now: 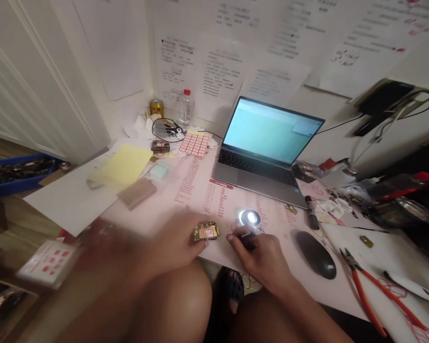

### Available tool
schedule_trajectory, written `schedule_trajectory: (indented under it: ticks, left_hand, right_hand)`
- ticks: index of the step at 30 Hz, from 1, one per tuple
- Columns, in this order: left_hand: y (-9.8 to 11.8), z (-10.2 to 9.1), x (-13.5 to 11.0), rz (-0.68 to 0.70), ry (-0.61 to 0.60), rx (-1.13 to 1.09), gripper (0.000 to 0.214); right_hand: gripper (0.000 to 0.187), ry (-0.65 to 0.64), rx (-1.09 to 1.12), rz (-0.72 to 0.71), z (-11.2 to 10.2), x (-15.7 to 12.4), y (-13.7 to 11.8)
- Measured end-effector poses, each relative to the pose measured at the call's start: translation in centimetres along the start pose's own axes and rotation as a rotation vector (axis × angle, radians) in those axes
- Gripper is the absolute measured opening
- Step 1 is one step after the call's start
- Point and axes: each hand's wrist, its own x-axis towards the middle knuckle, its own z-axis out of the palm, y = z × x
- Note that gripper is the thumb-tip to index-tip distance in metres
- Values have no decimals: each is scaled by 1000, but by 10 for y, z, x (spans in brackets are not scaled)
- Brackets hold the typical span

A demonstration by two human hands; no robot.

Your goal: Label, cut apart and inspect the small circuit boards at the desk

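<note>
My left hand [175,238] pinches a small gold-and-green circuit board [206,232] at the near edge of the white desk [200,186]; the hand is smeared by motion. Just right of it, my right hand [262,255] is closed on the dark handle of a small lit magnifier [250,218], whose ring glows white above my fingers. The board and the magnifier lie a short gap apart. My knees show below the desk edge.
An open laptop [268,143] stands behind the hands. A black mouse [316,255], a black marker [311,212] and red-handled pliers [372,290] lie to the right. A yellow sheet [125,164], red sticker sheets [195,144], a can and a bottle [185,108] sit at the left and back.
</note>
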Motion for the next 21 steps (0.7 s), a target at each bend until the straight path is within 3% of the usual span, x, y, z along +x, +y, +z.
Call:
schedule_trajectory:
  ticks: [4,7,11,16,21]
  left_hand:
    - [0,2,3,17,3,10,47]
    - [4,1,6,33,-4,38,42]
    - [7,2,9,24,-3,43,35]
    - [10,2,9,-16,-13,2,35]
    - [9,2,11,-14,-14,26,30]
  right_hand:
    - [38,-19,308,179,-1,3,-6]
    - [36,-124,510,186,6,5,-10]
    - [15,-216,430,86,20,8,-6]
    - [18,-140,362,-12,33,13,1]
    - [20,-135,354,-46,33,18,-6]
